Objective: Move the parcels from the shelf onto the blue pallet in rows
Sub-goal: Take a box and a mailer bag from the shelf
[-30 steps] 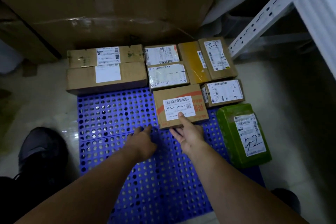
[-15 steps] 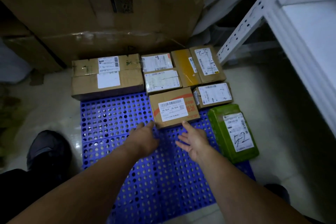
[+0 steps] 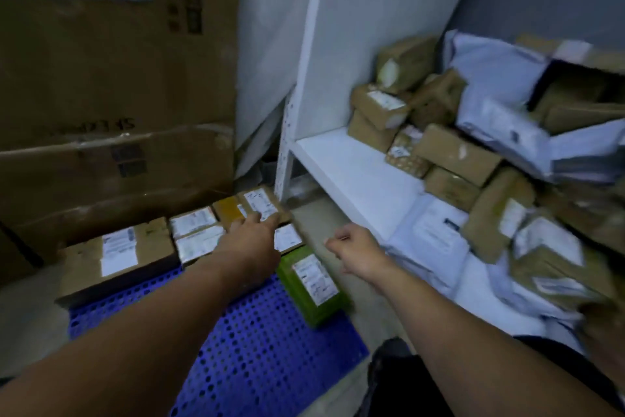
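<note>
The blue pallet [image 3: 257, 349] lies on the floor at lower left, with several labelled cardboard parcels [image 3: 121, 257] in rows along its far edge and a green parcel [image 3: 311, 284] on its right side. My left hand [image 3: 250, 240] hovers above those parcels with fingers extended, holding nothing. My right hand [image 3: 355, 251] is in the air between the pallet and the white shelf [image 3: 351, 173], fingers loosely curled and empty. On the shelf to the right lies a heap of brown boxes [image 3: 453, 152] and white mailer bags [image 3: 436, 234].
Big cardboard cartons [image 3: 111, 85] stand against the wall behind the pallet. The shelf's white upright post [image 3: 287, 132] rises just right of the pallet's far corner. A dark shoe [image 3: 395, 379] shows near the bottom edge.
The view has swung right and up, bringing the shelf's parcels into sight. Both hands have lifted off the pallet, and my right hand has moved toward the shelf.
</note>
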